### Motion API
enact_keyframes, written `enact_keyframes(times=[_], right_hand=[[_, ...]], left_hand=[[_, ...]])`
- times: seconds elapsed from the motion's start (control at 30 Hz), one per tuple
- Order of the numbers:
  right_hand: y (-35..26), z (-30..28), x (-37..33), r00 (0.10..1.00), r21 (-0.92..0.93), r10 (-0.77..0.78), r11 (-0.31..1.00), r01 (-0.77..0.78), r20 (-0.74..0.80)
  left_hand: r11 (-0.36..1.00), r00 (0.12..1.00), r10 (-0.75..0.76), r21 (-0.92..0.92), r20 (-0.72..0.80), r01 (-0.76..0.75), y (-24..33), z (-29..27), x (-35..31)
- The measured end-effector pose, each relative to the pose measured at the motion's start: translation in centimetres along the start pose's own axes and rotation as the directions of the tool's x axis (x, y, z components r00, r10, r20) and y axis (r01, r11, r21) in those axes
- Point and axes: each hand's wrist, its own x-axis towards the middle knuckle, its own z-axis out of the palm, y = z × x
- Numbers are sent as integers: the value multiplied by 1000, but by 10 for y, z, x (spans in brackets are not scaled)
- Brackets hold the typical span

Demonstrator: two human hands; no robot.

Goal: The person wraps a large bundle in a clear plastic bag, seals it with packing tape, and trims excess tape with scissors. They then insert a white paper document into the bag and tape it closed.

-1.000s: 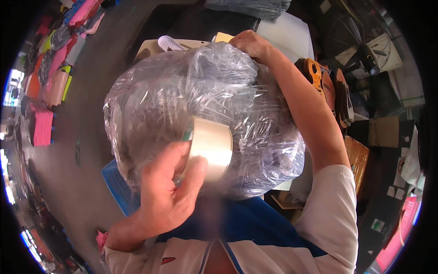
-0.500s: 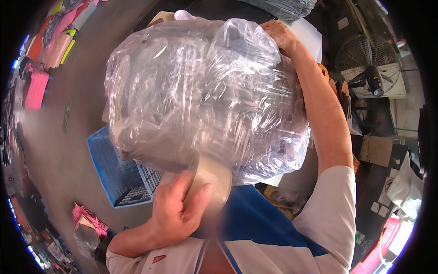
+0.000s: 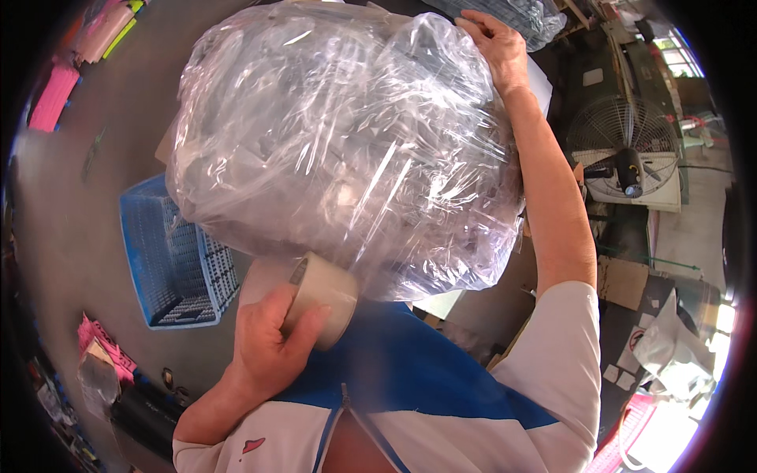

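A big bundle wrapped in clear plastic [image 3: 339,150] fills the middle of the view, shiny and creased; what lies inside cannot be made out. My left hand [image 3: 272,335] is closed around a wide roll of tan packing tape [image 3: 335,299] at the bundle's near edge. The tape roll sits just under that edge. At the far right corner of the bundle, my right hand [image 3: 501,55] rests against the plastic, with its fingers partly stretched and apart. My right forearm runs along the bundle's right side.
A blue plastic basket [image 3: 177,260] stands on the floor at the left. To the right are a black floor fan [image 3: 627,162] and a cardboard piece [image 3: 621,282]. Pink bundles [image 3: 55,94] lie at the far left. Another plastic-wrapped dark bundle [image 3: 532,20] is at the far edge.
The tape roll in my left hand has moved left and slightly down. My right hand has shifted a little right, its fingers now more in view. The whole view has turned slightly.
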Motion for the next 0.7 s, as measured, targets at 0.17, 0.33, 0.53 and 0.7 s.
enact_keyframes(times=[0.17, 0.33, 0.53, 0.7], right_hand=[[6, 6, 6, 959, 132, 211, 962, -238, 190], [-33, -11, 10, 924, 388, 368, 840, -378, 105], [-100, -17, -26, 886, 22, -307, 947, 320, 346], [-106, -10, -31, 844, -103, -455, 861, 499, 284]], left_hand=[[983, 982, -173, -76, -75, 167, -33, 4, -22], [969, 964, -242, 33, -112, 247, -69, 21, -18], [980, 957, -173, 56, -232, 191, -91, 36, -19], [981, 958, -180, 29, -225, 192, -104, 45, -12]])
